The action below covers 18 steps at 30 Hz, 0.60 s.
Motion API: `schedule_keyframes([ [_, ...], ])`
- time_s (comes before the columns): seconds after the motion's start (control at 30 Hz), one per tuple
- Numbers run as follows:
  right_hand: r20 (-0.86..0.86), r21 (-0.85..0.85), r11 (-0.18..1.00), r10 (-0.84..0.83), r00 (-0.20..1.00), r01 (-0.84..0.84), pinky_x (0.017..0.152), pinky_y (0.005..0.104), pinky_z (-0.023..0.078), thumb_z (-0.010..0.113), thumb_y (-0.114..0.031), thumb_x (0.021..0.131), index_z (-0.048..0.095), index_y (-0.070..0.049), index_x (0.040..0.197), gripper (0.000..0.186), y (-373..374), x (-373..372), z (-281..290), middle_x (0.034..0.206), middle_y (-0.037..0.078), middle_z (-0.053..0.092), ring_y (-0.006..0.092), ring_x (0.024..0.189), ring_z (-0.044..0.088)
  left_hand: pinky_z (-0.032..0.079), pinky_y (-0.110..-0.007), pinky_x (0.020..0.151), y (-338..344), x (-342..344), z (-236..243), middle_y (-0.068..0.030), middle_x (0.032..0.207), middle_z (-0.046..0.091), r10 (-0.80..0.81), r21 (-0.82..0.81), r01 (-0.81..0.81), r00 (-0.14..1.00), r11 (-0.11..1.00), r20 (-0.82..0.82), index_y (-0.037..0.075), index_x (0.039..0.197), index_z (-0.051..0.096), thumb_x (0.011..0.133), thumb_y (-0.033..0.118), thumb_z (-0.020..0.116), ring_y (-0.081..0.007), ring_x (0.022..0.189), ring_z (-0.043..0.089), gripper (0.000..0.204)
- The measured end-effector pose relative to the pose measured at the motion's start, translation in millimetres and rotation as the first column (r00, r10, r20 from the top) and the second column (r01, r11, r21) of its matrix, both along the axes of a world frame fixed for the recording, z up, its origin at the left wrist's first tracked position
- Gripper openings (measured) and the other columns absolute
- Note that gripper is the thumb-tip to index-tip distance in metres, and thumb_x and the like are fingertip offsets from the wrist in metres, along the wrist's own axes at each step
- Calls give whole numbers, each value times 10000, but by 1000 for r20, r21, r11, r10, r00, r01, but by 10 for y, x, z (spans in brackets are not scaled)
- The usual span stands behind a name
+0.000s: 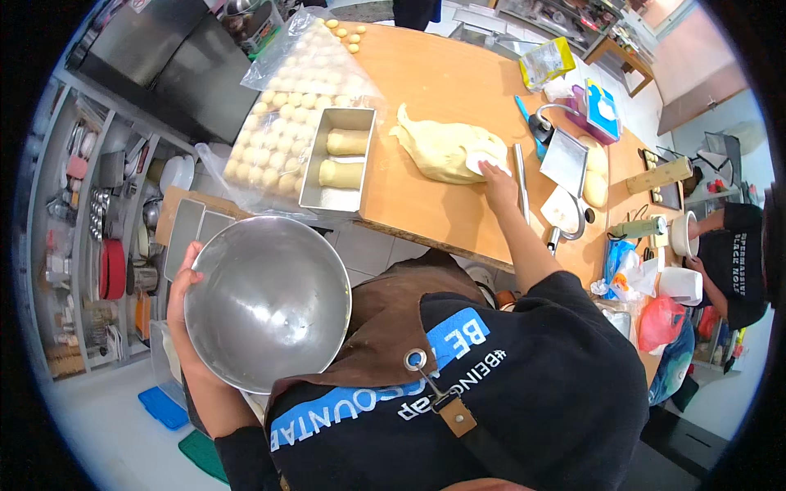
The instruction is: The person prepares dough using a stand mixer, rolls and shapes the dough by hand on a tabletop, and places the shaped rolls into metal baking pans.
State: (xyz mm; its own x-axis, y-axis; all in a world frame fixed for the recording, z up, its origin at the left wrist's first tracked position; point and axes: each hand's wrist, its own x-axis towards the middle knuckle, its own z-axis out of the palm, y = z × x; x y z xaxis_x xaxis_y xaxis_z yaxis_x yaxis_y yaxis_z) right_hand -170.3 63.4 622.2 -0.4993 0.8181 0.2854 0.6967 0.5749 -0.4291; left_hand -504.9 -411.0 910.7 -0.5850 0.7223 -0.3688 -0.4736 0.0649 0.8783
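Note:
My left hand (187, 277) grips the rim of a large steel mixing bowl (266, 307), tilted against my front so its inside shows. The bowl holds nothing but some smears. Over the table, my right hand (498, 185) is closed on a white dough scraper (476, 159), which rests against the right end of a big soft lump of pale yellow dough (438, 147). Left of the dough stands a metal loaf tin (368, 143) with two dough rolls (340, 174) in it.
Many small dough balls (282, 135) lie under clear plastic at the table's left. A rolling pin (521, 184), a metal tray (565, 161) and dough pieces (595, 188) sit to the right. At the far right a person (733, 262) handles a white bowl (684, 233). Shelves (90, 245) line the left.

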Motion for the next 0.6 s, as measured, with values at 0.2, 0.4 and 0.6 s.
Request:
schedule_keyframes([
  [0.2, -7, 406, 911, -75, 997, 71, 664, 421, 493, 511, -122, 858, 682, -148, 968, 205, 568, 155, 1958, 844, 138, 670, 332, 779, 642, 447, -222, 578, 115, -390, 81, 2, 701, 581, -286, -402, 159, 917, 902, -277, 36, 800, 559, 684, 74, 556, -73, 620, 542, 123],
  [0.4, -970, -120, 960, -60, 234, -253, 756, 279, 491, 641, -81, 851, 595, -7, 1094, 259, -371, 447, 2881, 984, 47, 650, 127, 857, 611, 346, -202, 550, 680, -689, 67, 42, 650, 531, -448, -423, 253, 764, 870, -465, 9, 732, 575, 706, 78, 559, -42, 587, 450, 76],
  [0.6, -882, -468, 618, -280, 379, -632, 827, 277, 469, 604, -128, 875, 551, -32, 1158, 304, -1512, 254, 2273, 1031, 22, 632, 96, 922, 587, 311, -226, 570, 1357, -358, 334, 68, 660, 454, -539, -367, 424, 420, 828, -730, -38, 875, 642, 699, 77, 520, -44, 625, 385, 243],
])
